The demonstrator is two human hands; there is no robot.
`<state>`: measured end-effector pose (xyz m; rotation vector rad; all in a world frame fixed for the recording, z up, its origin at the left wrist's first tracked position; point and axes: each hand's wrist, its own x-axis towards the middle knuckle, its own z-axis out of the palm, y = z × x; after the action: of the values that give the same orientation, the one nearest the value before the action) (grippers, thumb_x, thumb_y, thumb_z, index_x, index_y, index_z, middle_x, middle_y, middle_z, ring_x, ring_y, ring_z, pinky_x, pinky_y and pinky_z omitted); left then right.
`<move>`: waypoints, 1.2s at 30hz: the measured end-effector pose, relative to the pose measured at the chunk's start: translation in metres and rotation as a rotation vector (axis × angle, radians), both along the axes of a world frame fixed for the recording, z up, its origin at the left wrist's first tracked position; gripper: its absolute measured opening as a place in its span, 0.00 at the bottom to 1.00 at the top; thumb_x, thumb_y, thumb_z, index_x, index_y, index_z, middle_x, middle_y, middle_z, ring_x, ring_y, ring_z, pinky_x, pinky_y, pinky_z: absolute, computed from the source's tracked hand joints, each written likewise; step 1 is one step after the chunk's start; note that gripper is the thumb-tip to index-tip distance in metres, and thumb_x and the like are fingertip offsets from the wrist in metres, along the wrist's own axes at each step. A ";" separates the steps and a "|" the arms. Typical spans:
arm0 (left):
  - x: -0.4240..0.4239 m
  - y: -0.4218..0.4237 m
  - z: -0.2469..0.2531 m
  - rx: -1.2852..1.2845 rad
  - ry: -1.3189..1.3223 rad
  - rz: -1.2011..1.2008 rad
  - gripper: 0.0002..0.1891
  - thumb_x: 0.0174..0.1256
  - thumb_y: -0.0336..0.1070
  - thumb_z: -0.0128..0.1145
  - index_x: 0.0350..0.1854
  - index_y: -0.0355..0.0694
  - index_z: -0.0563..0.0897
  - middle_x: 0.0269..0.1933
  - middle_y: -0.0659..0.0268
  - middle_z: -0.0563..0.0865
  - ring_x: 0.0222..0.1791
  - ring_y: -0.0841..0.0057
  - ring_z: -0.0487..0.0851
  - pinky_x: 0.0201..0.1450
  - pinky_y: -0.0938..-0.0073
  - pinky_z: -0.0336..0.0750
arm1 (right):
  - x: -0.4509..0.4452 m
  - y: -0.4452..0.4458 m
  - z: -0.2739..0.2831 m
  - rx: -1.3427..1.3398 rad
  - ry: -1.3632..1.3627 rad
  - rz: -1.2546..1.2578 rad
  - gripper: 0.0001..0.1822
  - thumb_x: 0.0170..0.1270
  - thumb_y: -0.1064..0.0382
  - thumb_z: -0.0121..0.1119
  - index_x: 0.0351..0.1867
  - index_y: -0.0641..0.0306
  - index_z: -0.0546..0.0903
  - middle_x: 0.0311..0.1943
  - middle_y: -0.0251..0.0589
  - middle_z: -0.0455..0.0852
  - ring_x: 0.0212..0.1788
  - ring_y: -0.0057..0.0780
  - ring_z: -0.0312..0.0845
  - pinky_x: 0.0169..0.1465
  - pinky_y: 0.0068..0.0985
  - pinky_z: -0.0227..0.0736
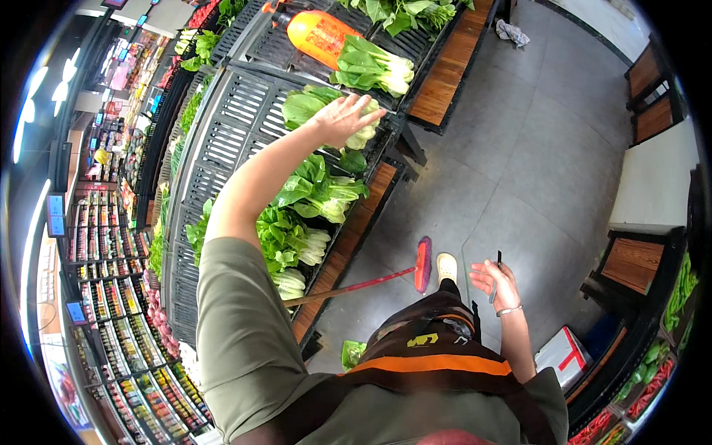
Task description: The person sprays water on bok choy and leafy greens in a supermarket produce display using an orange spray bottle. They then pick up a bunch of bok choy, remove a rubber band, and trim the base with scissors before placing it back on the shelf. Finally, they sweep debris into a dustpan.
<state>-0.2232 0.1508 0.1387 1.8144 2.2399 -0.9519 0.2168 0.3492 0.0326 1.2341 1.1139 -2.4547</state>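
Observation:
My left hand (346, 119) reaches over a bunch of bok choy (305, 108) on the slatted display shelf. Its fingers are spread across the pale stalks, and the palm side is hidden. Down by my right side, my right hand (502, 286) holds a slim tool with a dark tip (499, 258), perhaps a cutter; most of it is covered by the hand. Another bok choy bunch (370, 67) lies beyond my left hand, against an orange spray bottle (320, 34). Nearer to me sit more leafy bunches (322, 192) in a row.
A broom (424, 264) stands with its head on the floor, its handle slanting to the shelf. A wooden ledge (378, 181) runs below the shelf. A white box (564, 356) is at my right, near crates of peppers (651, 384). A cloth (512, 33) lies ahead.

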 end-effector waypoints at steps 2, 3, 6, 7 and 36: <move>0.001 0.007 -0.019 -0.019 -0.017 -0.008 0.61 0.39 0.34 0.72 0.78 0.58 0.45 0.71 0.49 0.63 0.68 0.55 0.66 0.66 0.60 0.67 | -0.009 0.001 0.001 -0.008 -0.010 0.005 0.21 0.67 0.54 0.61 0.49 0.71 0.71 0.48 0.53 0.83 0.47 0.40 0.83 0.49 0.33 0.80; 0.001 0.007 -0.028 0.003 -0.022 -0.031 0.61 0.40 0.35 0.72 0.78 0.58 0.45 0.71 0.50 0.63 0.67 0.55 0.66 0.67 0.60 0.67 | -0.012 0.001 0.001 -0.013 -0.014 0.006 0.21 0.67 0.54 0.60 0.48 0.71 0.71 0.48 0.53 0.83 0.47 0.40 0.83 0.50 0.33 0.80; 0.007 0.003 -0.052 0.011 0.007 -0.104 0.57 0.46 0.34 0.68 0.78 0.60 0.45 0.72 0.52 0.61 0.69 0.54 0.64 0.69 0.59 0.63 | -0.023 0.001 -0.006 -0.018 -0.016 0.068 0.21 0.67 0.54 0.60 0.48 0.71 0.71 0.48 0.53 0.83 0.47 0.39 0.83 0.51 0.33 0.79; 0.009 0.001 -0.056 -0.005 0.030 -0.111 0.57 0.47 0.35 0.68 0.78 0.60 0.44 0.73 0.53 0.60 0.70 0.54 0.62 0.71 0.58 0.62 | -0.027 0.001 -0.007 -0.017 -0.019 0.087 0.21 0.67 0.54 0.60 0.48 0.71 0.71 0.48 0.53 0.83 0.47 0.39 0.83 0.51 0.33 0.79; 0.026 -0.023 -0.151 2.499 -1.313 2.577 0.13 0.75 0.43 0.41 0.45 0.48 0.81 0.42 0.75 0.84 0.39 0.81 0.80 0.47 0.73 0.72 | -0.120 -0.028 0.016 -0.090 0.198 0.295 0.08 0.69 0.61 0.59 0.37 0.56 0.71 0.42 0.43 0.85 0.37 0.22 0.83 0.38 0.19 0.78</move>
<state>-0.1976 0.1276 -0.0119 1.7335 -1.0049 -2.5531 0.0970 0.3209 0.0486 0.7521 1.1262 -2.4051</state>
